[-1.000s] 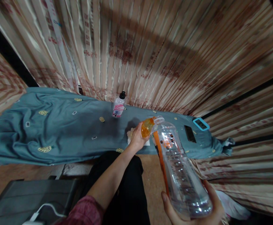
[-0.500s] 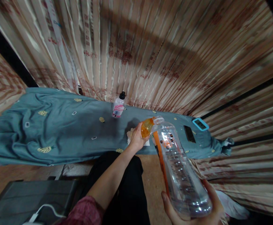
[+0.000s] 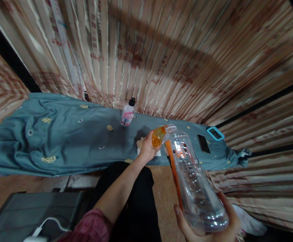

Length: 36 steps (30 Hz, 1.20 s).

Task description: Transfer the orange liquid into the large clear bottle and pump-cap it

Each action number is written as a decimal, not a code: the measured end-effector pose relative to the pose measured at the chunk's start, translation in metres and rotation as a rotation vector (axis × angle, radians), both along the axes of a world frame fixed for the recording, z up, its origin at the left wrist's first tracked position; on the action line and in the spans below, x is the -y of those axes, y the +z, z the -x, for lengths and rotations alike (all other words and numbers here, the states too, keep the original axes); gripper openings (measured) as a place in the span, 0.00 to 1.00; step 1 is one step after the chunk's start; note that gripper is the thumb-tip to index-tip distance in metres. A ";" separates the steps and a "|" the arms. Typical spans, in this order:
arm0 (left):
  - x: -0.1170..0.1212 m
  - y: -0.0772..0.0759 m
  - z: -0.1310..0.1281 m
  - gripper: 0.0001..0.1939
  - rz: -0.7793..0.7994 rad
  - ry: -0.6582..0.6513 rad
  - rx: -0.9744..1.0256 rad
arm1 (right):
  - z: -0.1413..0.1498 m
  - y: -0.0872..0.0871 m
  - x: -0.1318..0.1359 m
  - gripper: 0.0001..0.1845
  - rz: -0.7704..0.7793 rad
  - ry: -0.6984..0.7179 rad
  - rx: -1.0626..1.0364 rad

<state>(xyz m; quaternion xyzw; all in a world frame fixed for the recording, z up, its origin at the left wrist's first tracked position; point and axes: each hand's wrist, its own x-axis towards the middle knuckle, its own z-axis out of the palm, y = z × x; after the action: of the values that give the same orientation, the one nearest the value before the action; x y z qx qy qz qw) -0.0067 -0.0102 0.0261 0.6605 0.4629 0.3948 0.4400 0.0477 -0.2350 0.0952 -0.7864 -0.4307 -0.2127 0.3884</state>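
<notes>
My left hand point(image 3: 148, 148) is closed round a small bottle point(image 3: 158, 136) that looks orange, perhaps from liquid inside. In my right hand point(image 3: 206, 222) I grip the base of a large clear plastic bottle point(image 3: 194, 178) with an orange label. The large bottle is tilted, its neck pointing up and left, and its mouth meets the top of the small one. Whether liquid passes between them cannot be made out. Under my left hand, partly hidden, lie a crumpled pale tissue point(image 3: 139, 144) and a white sheet point(image 3: 157, 153).
A clear bottle with a black cap point(image 3: 127, 114) stands on the green pineapple-print cloth point(image 3: 68, 137). At the right lie a dark phone point(image 3: 203, 144) and a blue-framed digital clock point(image 3: 215, 133). A striped curtain point(image 3: 146, 60) hangs behind. A grey box point(image 3: 35, 211) with a white cable sits lower left.
Both hands hold the bottles in almost the same pose, mouths together. Only a very slight shift of the whole view shows.
</notes>
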 end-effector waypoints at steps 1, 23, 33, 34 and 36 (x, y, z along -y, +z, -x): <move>0.000 -0.001 0.000 0.33 -0.002 -0.005 0.006 | 0.000 0.000 0.000 0.59 -0.002 0.001 0.000; 0.002 0.003 0.002 0.33 0.013 -0.010 0.038 | 0.009 0.010 -0.004 0.60 -0.014 -0.010 -0.049; 0.001 0.003 0.002 0.32 0.008 -0.005 0.032 | 0.004 0.005 -0.002 0.60 -0.003 -0.013 0.001; 0.001 0.003 0.002 0.33 0.007 -0.007 0.029 | 0.003 0.005 -0.002 0.59 -0.002 -0.016 -0.003; 0.001 0.003 0.002 0.33 0.004 -0.005 0.013 | 0.003 0.005 -0.002 0.59 -0.009 -0.009 -0.018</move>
<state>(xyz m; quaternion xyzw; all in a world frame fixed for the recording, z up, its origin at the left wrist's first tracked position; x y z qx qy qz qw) -0.0086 -0.0116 0.0287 0.6583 0.4592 0.3968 0.4454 0.0445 -0.2330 0.1001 -0.7886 -0.4225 -0.2092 0.3948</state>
